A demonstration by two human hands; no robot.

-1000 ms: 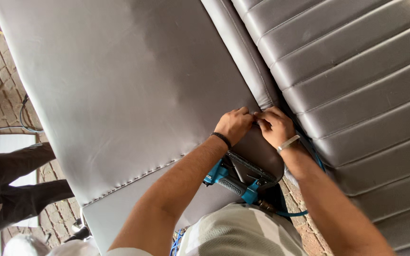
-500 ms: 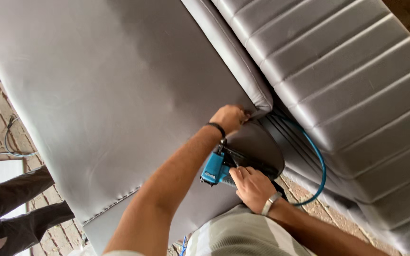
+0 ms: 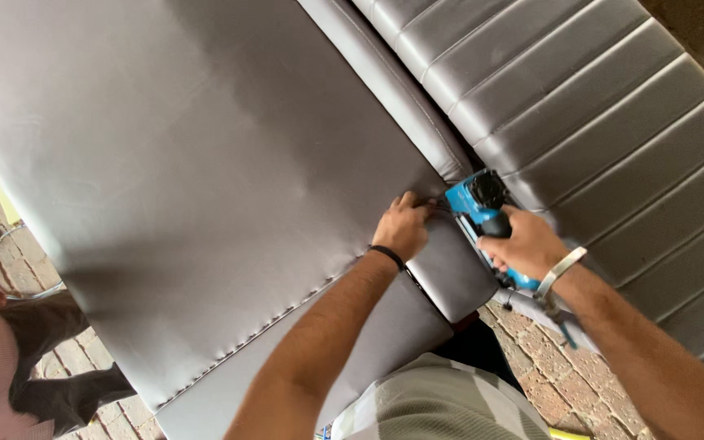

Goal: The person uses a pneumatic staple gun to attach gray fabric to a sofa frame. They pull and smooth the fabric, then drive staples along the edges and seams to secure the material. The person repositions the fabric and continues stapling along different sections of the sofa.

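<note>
The left hand (image 3: 402,226) is curled at the corner of the grey seat panel (image 3: 205,163), fingertips pinching the vinyl (image 3: 425,204) where it folds over the edge, apparently to hold the covering taut and flat at that spot. A dark band sits on that wrist. The right hand (image 3: 529,244) is wrapped tight around the grip of a blue stapler (image 3: 482,210), whose black-capped head points at the pinched fold, touching or just beside the left fingertips; that placement lets the tool meet the material exactly where it is being held down. A pale strap circles the right wrist.

Beyond the tool lies a ribbed cushion (image 3: 605,147), its channels running along the panel's far edge. A row of small studs (image 3: 270,326) lines the panel's near edge. Below is brick floor (image 3: 568,383), and another person's leg (image 3: 50,391) shows at the lower left. No labels or packages are legible.
</note>
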